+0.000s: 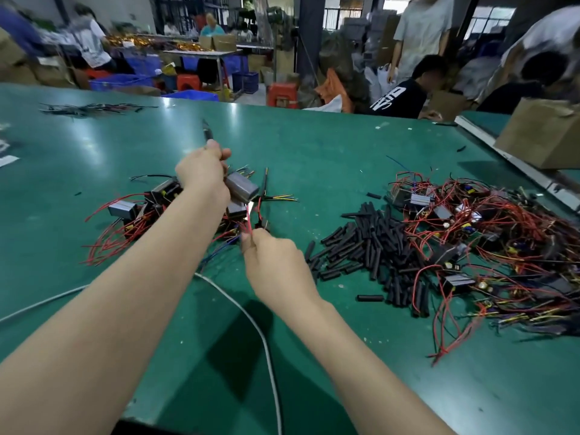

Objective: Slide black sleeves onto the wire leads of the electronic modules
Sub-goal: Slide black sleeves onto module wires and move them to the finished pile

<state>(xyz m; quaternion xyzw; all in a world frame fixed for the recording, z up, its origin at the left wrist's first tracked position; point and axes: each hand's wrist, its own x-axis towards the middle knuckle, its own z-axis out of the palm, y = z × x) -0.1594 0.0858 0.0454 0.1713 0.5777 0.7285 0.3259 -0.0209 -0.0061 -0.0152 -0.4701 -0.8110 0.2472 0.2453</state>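
A: Red wire leads point(248, 219) pinched in right hand point(276, 265), fingers curled tight on them.
B: Left hand point(202, 171)?
A: Curled round a thin dark blurred piece, can't tell what; grey rectangular metal-cased module point(242, 187) just beside it, leads run from it down to the right hand.
B: Sleeves?
A: Loose heap of short black tube sleeves point(370, 252) on green bench point(314, 142), right of the hands. Tangled pile of modules with red wires point(489, 233) beyond it. Smaller batch of modules point(131, 211) under the left forearm. White cable point(251, 315) crosses near bench edge.
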